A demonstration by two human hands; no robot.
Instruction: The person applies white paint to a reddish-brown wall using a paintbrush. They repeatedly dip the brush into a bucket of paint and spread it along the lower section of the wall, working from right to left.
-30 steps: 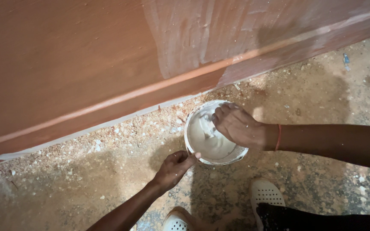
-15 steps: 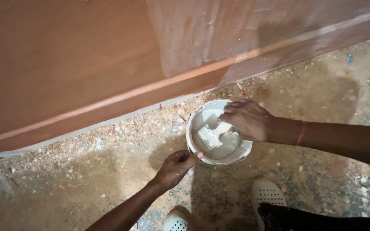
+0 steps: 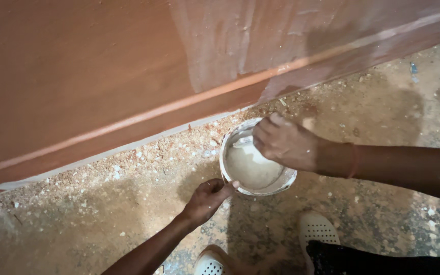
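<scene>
Head view: I look down on a white bucket [image 3: 257,163] of pale creamy paste standing on a gritty floor [image 3: 103,219], just below an orange-brown wall [image 3: 77,71].
Bucket: round, open-topped, upright; it sits directly under my right fingers and just above my left fingertips.
Change: half a second ago a flat white tool showed in the paste below my right hand; now the hand covers that spot and only a pale sliver shows at the fingertips.
Meaning: I judge the hand has dipped back in to load or stir paste, so the mix is being worked, not yet carried to the wall.
Right hand [image 3: 286,143]: it comes in from the right, palm down, forearm level, a thin red band at the wrist. Fingers are curled shut over the bucket's far rim; I cannot tell for certain what they grip, as the knuckles hide it.
Left hand [image 3: 207,197]: it reaches up from the lower edge, fingers bent, thumb and fingertips pinching the near rim to steady the bucket, as before.
Wall: a paler smeared patch [image 3: 215,40] lies beyond my right fingers.
Floor: dust and small chips all round.
Shoes [image 3: 317,229]: white perforated pair, below both hands.
</scene>
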